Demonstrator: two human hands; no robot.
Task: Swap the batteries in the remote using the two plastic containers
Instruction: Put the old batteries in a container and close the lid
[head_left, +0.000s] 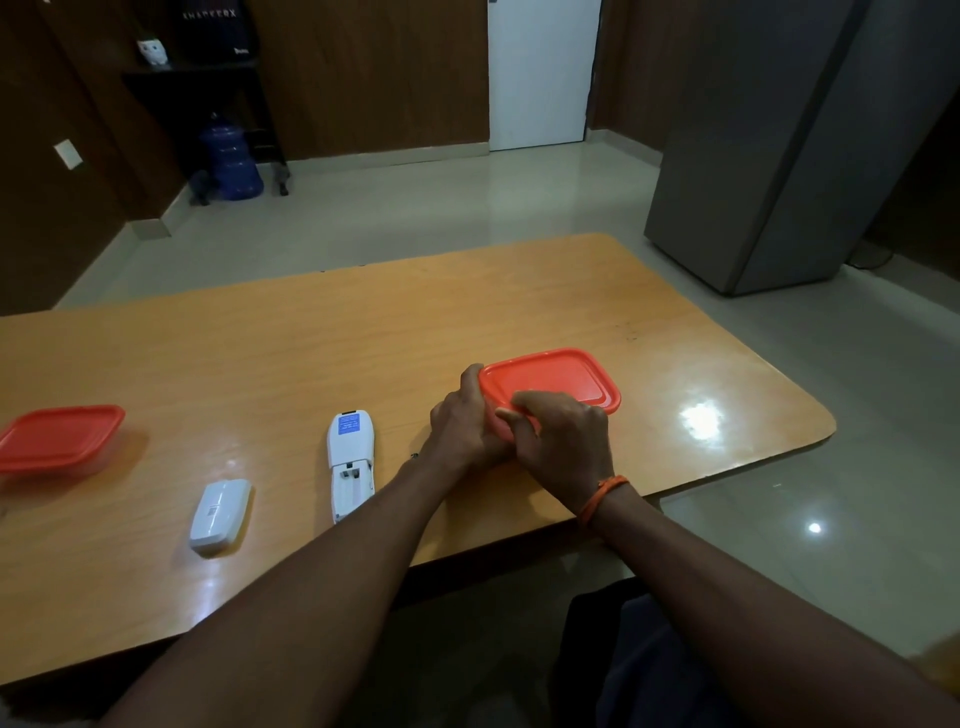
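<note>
A white remote (351, 460) lies face down on the wooden table (311, 338), its battery bay uncovered and looking empty. Its white cover (220, 514) lies apart to the left. A plastic container with an orange lid (556, 379) sits right of the remote. My left hand (460, 418) grips the container's near-left corner. My right hand (563, 439) rests on the front edge of the lid, fingers curled over it. A second orange-lidded container (57, 439) stands closed at the far left. No batteries are visible.
The table's front edge runs just below my forearms, and its rounded right corner (810, 431) lies past the container. A grey refrigerator (779, 156) stands on the floor at the right, a blue water jug (231, 158) by a dark shelf at the far left.
</note>
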